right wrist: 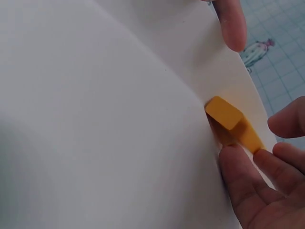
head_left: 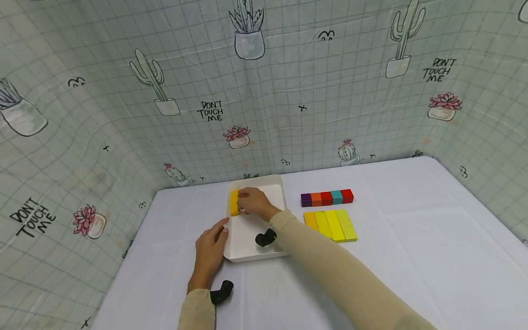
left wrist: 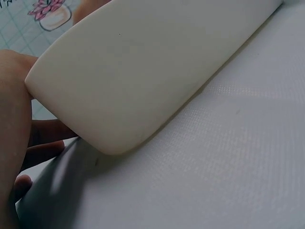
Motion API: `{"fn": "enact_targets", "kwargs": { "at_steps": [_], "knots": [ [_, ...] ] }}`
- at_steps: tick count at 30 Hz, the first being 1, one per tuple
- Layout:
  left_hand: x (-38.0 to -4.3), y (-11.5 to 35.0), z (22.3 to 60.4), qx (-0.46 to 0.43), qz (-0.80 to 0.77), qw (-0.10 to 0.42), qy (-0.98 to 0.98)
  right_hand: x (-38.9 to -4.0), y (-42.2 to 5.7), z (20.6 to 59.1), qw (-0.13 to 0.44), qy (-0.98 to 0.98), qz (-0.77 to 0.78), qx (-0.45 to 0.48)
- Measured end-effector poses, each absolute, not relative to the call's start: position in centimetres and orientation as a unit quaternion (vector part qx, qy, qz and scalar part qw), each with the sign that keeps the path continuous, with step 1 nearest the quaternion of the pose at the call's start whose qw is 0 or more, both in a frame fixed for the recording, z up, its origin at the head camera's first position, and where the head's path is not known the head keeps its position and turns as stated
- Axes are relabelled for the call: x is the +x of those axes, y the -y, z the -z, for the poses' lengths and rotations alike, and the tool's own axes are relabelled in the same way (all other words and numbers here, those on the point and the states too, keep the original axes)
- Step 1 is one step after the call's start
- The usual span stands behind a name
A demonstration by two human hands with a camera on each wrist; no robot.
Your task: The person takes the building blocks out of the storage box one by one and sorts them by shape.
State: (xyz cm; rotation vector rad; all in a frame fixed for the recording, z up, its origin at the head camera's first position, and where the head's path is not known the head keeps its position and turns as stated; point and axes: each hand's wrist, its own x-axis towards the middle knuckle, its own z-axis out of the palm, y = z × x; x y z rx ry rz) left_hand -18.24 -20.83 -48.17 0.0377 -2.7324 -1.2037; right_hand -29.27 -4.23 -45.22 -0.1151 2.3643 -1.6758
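A white tray [head_left: 251, 247] stands on the cloth, a yellow-orange block [head_left: 234, 202] inside it along the far part of its left wall. My right hand [head_left: 255, 202] reaches over the tray and pinches this block [right wrist: 224, 113] between thumb and fingertips. In the right wrist view the block's near end faces the camera, close against the tray wall. My left hand [head_left: 211, 250] is at the tray's left side and grips its edge. The left wrist view has the thumb at the rim and other fingers outside, partly hidden by the tray [left wrist: 143, 71].
Right of the tray lies a row of purple, orange, red and teal cubes [head_left: 326, 198]. Nearer me several yellow to lime bars [head_left: 336, 226] lie side by side, partly behind my right sleeve. A patterned curtain [head_left: 272, 91] hangs behind the white table cloth [head_left: 396, 275].
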Motion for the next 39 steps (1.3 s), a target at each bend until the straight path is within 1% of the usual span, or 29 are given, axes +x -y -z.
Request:
{"fn": "enact_targets", "kwargs": {
  "at_steps": [5, 12, 23, 32, 39],
  "knots": [
    [-18.23, 21.01, 48.16, 0.01, 0.404, 0.077, 0.911, -29.18, 4.68, 45.36, 0.102, -0.808, 0.578, -0.045],
    [-18.26, 21.07, 48.03, -0.004, 0.398, 0.084, 0.913, -29.28, 4.97, 45.6, 0.091, -0.835, 0.541, -0.045],
    [-18.19, 21.0, 48.01, -0.001, 0.397, 0.085, 0.914, -29.47, 4.95, 45.46, 0.121, -0.84, 0.525, -0.062],
    [-18.21, 21.16, 47.97, -0.008, 0.402, 0.091, 0.911, -29.55, 4.86, 45.38, 0.127, -0.824, 0.546, -0.077],
    [-18.12, 21.18, 47.7, -0.007, 0.402, 0.091, 0.911, -29.56, 4.8, 45.45, 0.128, -0.821, 0.552, -0.071]
  ]
}}
